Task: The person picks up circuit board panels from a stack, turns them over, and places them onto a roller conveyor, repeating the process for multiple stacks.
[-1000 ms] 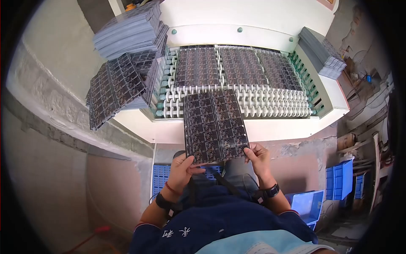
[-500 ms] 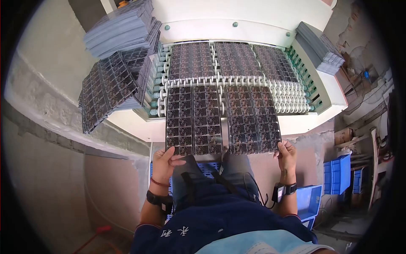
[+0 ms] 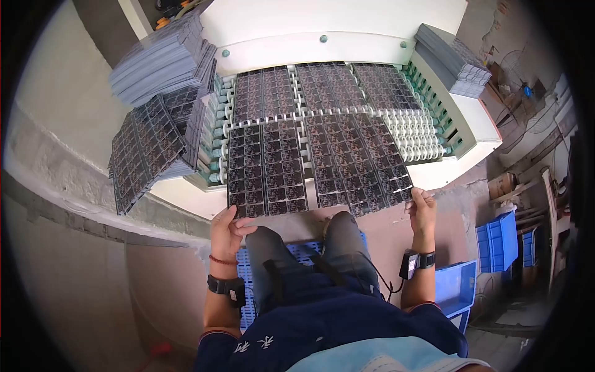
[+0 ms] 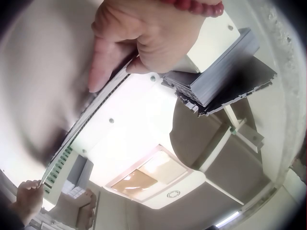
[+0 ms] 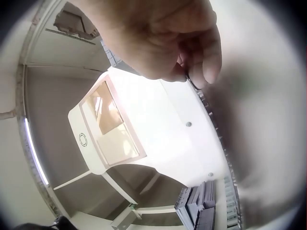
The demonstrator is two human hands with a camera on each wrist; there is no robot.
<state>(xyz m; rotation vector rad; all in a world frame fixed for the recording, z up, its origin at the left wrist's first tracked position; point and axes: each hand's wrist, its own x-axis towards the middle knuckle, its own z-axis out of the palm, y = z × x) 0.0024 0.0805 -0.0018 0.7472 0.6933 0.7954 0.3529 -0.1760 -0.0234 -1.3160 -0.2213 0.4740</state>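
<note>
My left hand pinches the near left corner of a dark printed circuit board panel, thumb on top. The near right corner of a second panel is pinched by my right hand. This right-hand part looks wider than the left one, as if two panels overlap. Far edges of the panels lie over the front rollers, with near edges reaching out past the machine's front. In the left wrist view, the panel edge runs from the thumb toward the right hand.
Three panels lie in a row on the roller conveyor of a white machine. A tall panel stack stands at left, with tilted panels before it. Another stack is at right. Blue crates stand lower right.
My hands have moved apart from one gathered set of panels, spreading it sideways over the front rollers. Since half a second ago the right-hand part has fanned wider.
</note>
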